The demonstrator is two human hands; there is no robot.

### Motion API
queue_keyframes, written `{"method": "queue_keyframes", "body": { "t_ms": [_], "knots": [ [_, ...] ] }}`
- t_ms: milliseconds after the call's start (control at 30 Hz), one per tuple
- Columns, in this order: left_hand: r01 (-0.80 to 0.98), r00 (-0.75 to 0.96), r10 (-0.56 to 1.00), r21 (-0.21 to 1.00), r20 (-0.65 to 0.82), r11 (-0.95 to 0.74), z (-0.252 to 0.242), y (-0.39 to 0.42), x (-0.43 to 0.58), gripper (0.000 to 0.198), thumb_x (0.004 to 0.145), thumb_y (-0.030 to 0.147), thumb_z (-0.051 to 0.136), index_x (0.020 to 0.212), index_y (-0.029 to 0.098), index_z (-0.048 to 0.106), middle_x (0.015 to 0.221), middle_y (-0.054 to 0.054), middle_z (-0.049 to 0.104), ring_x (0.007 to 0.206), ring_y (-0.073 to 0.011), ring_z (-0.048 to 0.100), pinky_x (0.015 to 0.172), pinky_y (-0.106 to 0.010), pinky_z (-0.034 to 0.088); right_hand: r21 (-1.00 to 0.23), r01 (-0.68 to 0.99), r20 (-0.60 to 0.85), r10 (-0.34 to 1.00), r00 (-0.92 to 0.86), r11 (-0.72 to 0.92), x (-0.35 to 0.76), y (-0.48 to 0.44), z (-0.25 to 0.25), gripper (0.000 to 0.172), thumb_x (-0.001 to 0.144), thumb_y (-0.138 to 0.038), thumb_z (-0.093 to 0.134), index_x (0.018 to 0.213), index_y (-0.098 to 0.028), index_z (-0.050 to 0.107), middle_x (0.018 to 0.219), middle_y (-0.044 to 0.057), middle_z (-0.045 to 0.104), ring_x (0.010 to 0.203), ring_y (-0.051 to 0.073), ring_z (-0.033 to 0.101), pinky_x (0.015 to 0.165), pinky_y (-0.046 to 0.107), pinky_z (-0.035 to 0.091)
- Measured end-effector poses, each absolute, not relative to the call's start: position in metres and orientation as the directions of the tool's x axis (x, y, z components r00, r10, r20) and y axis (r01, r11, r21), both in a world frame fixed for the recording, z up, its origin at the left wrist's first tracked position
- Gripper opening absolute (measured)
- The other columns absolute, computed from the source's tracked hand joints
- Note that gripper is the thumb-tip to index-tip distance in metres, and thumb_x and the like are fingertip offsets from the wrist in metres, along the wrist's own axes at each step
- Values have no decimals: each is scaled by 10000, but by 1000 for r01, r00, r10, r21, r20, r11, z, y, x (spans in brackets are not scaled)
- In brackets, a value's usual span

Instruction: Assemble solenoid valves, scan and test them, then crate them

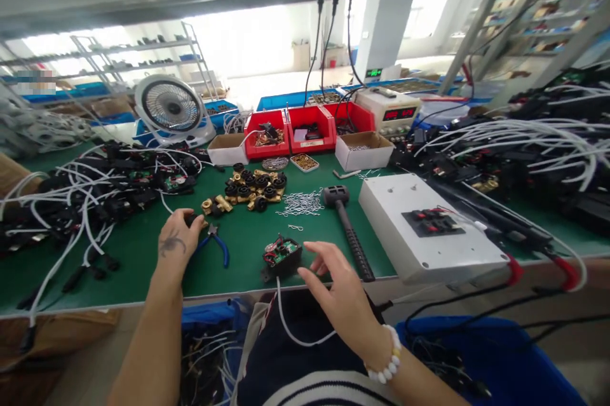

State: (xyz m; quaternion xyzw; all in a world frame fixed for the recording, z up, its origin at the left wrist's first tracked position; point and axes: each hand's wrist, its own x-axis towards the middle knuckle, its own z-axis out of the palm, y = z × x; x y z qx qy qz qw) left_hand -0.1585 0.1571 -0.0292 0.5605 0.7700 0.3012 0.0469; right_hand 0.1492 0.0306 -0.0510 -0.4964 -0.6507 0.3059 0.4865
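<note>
My left hand [178,234] is closed round a small black-and-brass fitting [194,222], partly hidden by the fingers. Blue-handled pliers [218,243] lie just right of it. In front of me a black housing [282,260] with an exposed green circuit board stands near the table's front edge, a white cable [286,323] hanging from it. My right hand [333,282] is beside the housing's right side, thumb and fingers apart, holding nothing. Beyond the housing are one metal clip pin [295,227] and a heap of similar pins [301,203].
Brass fittings [257,190] with black knobs lie behind the pliers. A black mallet [350,228] and a grey test box [424,228] stand to the right. Cabled black units [109,183] crowd the left. Red bins [312,129], a fan [171,107] and a power supply [391,112] line the back.
</note>
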Motion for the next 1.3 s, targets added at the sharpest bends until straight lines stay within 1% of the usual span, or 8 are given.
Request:
{"method": "queue_keyframes", "body": {
  "t_ms": [133, 267, 433, 800, 900, 1033, 1167, 1300],
  "knots": [
    [847, -346, 838, 525, 423, 84, -21, 132, -137, 432, 873, 374, 591, 1162, 54, 608, 1207, -254, 618, 1201, -404, 567, 1050, -558, 442, -958, 87, 270, 962, -44, 273, 147, 16, -47, 232, 895, -232, 668, 1126, -219, 647, 1008, 47, 646, 767, 154, 601, 778, 325, 544],
    [798, -235, 769, 570, 594, -197, -15, 85, -81, 535, 833, 531, 705, 1247, 216, 577, 1234, -77, 628, 1092, -238, 643, 979, -356, 533, -937, -341, 142, 976, -168, 78, 140, 13, -47, 471, 811, -310, 802, 1244, -245, 626, 1119, 53, 662, 798, 121, 612, 772, 279, 539],
    [398, 75, 693, 616, 717, -680, -17, 35, -4, 400, 838, 324, 793, 1195, 280, 618, 1136, -14, 624, 1073, -167, 608, 934, -262, 516, -749, -656, 127, 951, -281, -93, 144, 13, -46, 648, 690, -345, 918, 1275, -315, 641, 1234, 33, 663, 941, 131, 653, 849, 259, 540],
    [179, 164, 793, 772, 587, -609, -9, 8, 17, 409, 924, 539, 632, 1248, 293, 583, 1278, -34, 597, 1235, -206, 544, 1052, -304, 452, -684, -724, 165, 949, -267, -85, 162, -3, -34, 377, 801, -300, 846, 1160, -336, 735, 1021, -18, 723, 914, 91, 665, 853, 180, 525],
    [431, -30, 845, 769, 535, -472, -5, 21, 2, 501, 1011, 613, 339, 1288, 255, 555, 1240, -80, 611, 1043, -233, 611, 906, -380, 521, -687, -722, 163, 949, -269, -87, 163, -4, -29, 333, 823, -275, 823, 1136, -353, 738, 1146, -9, 718, 862, 87, 668, 827, 202, 557],
    [857, -42, 946, 498, 322, -131, -15, 42, -6, 566, 926, 573, 491, 1307, 171, 611, 1271, -186, 588, 1054, -377, 584, 934, -552, 481, -669, -739, 178, 950, -255, -73, 166, -4, -27, 335, 824, -252, 821, 1134, -348, 739, 1184, -12, 716, 817, 67, 666, 826, 187, 566],
    [715, -66, 986, 696, 155, -62, -32, 54, 6, 611, 743, 344, 662, 1306, 111, 629, 1306, -245, 552, 1165, -480, 498, 1032, -674, 359, -643, -759, 170, 947, -273, -103, 167, -4, -26, 338, 815, -237, 833, 1135, -298, 742, 1065, -5, 742, 801, 69, 698, 776, 156, 571],
    [500, -112, 983, 863, 146, -71, -37, 64, 4, 671, 733, 442, 677, 1325, 143, 578, 1296, -188, 558, 1256, -412, 490, 1120, -595, 344, -658, -723, 55, 945, -323, -209, 168, -7, -26, 311, 862, -329, 795, 1143, -223, 715, 928, 20, 751, 654, 55, 695, 646, 131, 557]
  ]
}}
